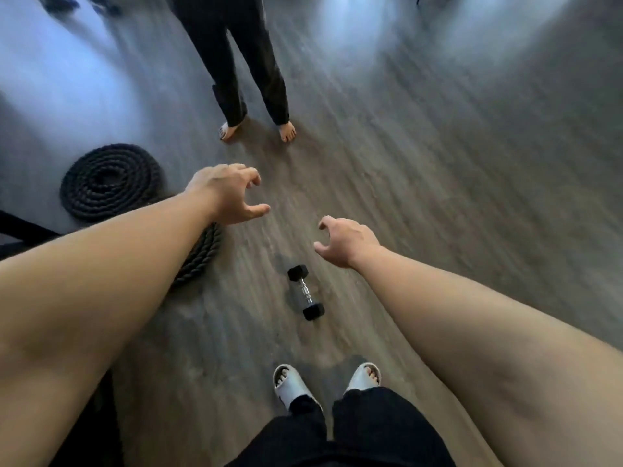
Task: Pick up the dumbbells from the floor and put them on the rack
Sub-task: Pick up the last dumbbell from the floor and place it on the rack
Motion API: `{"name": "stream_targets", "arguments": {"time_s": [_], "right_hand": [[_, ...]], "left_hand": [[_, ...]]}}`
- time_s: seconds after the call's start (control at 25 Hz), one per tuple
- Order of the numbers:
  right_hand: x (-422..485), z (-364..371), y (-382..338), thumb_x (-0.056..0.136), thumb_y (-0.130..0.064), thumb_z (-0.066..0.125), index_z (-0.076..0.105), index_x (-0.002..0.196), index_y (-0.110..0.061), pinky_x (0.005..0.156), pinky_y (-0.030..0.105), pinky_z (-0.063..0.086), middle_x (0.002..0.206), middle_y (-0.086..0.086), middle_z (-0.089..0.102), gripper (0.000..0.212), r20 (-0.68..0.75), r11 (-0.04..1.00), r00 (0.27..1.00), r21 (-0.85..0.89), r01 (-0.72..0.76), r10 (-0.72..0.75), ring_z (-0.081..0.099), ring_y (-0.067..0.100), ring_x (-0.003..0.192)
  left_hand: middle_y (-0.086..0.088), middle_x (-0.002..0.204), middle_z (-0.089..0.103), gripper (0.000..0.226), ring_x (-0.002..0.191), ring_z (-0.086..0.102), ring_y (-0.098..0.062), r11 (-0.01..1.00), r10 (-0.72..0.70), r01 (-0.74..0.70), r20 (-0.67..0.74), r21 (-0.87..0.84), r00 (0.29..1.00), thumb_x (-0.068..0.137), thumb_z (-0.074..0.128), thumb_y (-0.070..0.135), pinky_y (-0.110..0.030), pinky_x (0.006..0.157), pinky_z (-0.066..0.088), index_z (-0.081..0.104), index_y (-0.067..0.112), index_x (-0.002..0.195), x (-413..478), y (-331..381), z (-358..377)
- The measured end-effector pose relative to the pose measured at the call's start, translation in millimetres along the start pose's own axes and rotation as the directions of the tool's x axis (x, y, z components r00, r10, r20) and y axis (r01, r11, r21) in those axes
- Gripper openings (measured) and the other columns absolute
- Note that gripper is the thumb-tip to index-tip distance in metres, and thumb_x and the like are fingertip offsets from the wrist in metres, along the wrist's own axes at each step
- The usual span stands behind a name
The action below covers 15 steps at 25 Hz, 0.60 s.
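Observation:
A small dumbbell (305, 292) with black hex heads and a chrome handle lies on the grey wood floor, just ahead of my feet. My left hand (229, 193) is stretched out above and to the left of it, fingers curled apart, holding nothing. My right hand (347, 241) hovers just up and right of the dumbbell, fingers spread, also with nothing in it. Neither hand touches the dumbbell. No rack is clearly in view.
A coiled black battle rope (108, 187) lies on the floor at the left, partly under my left arm. Another person's legs (249, 79) in dark trousers stand barefoot straight ahead. My feet in pale slides (290, 385) are at the bottom. A dark frame (20, 230) shows at the left edge.

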State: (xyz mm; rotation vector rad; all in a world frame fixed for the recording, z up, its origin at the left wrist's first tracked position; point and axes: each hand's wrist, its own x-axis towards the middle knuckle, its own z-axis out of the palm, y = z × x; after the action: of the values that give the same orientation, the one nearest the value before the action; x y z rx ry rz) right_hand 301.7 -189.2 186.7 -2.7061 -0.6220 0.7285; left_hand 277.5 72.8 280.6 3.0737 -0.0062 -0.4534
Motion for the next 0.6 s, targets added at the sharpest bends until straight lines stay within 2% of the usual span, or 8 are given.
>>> {"name": "stream_targets", "arguments": {"time_s": [0.2,0.36,0.6], "right_hand": [[27,28,14,0.089,-0.053,0.058,0.051,0.134,-0.026,0.092,0.041,0.049,0.129,0.005,0.064,0.053,-0.003,0.985,0.995,0.143,-0.097,0.098,0.059,0.028,0.12],[75,70,39,0.089,-0.051,0.059,0.05,0.135,-0.025,0.095,0.041,0.048,0.129,0.006,0.065,0.054,0.037,0.979,0.991,0.156,-0.133,0.128,0.057,0.029,0.122],[178,214,85,0.085,-0.054,0.064,0.052,0.132,-0.027,0.092,0.042,0.051,0.128,0.005,0.065,0.056,0.083,0.932,0.967,0.257,-0.255,0.242,0.059,0.029,0.119]], "left_hand": [[0.008,0.126,0.063,0.071,0.114,0.061,-0.022,0.997,0.08,-0.079,0.061,-0.021,0.995,0.075,0.056,0.081,-0.043,0.09,0.052,0.056,0.032,0.127,54,11,44],[0.006,0.127,0.063,0.069,0.117,0.059,-0.023,0.995,0.101,-0.1,0.053,-0.029,0.993,0.076,0.058,0.078,-0.043,0.095,0.05,0.056,0.03,0.127,113,10,88],[0.007,0.125,0.063,0.067,0.117,0.059,-0.023,0.983,0.161,-0.147,0.132,-0.105,0.978,0.075,0.06,0.076,-0.043,0.094,0.049,0.058,0.031,0.124,209,-8,258]]}}
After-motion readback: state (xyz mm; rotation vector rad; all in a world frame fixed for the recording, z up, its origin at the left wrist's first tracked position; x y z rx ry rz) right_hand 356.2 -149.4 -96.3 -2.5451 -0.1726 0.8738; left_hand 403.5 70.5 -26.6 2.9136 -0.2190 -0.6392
